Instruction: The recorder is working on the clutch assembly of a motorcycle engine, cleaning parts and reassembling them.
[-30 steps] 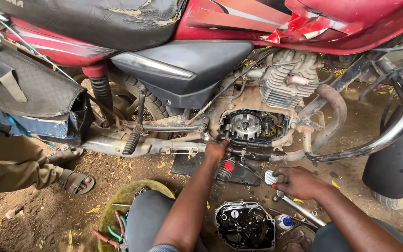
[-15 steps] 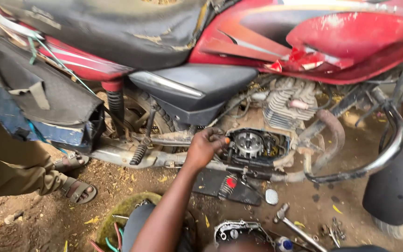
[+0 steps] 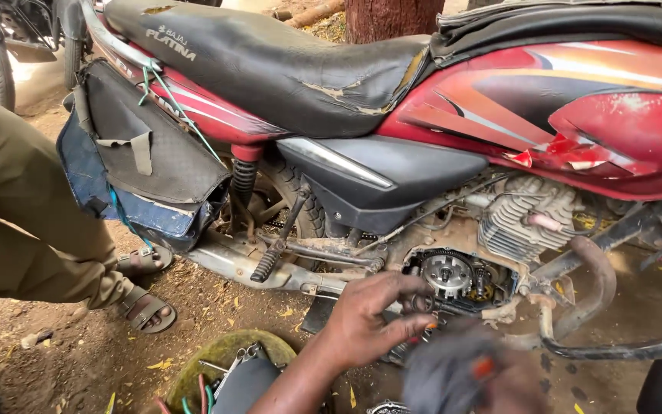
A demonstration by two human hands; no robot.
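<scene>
A red motorcycle [image 3: 576, 115] stands side-on with its engine side cover off, which exposes the round clutch and gears [image 3: 447, 273]. My left hand [image 3: 373, 318] hovers just below and left of that opening. Its fingertips pinch what looks like a small dark ring [image 3: 422, 304]. My right hand [image 3: 461, 376] is a dark motion blur at the bottom edge, below the opening. A small orange spot shows on it, and whether it grips anything is unclear.
Another person's olive trouser leg [image 3: 24, 222] and sandalled feet [image 3: 145, 308] are at the left. A dark saddlebag [image 3: 139, 169] hangs by the rear wheel. The exhaust pipe [image 3: 599, 307] curves at the right. A green bowl [image 3: 216, 353] with tools lies on the dirt.
The view has tilted up and closer to the motorcycle. My left hand has drawn back from the clutch opening toward me. My right hand has come into view, blurred.
</scene>
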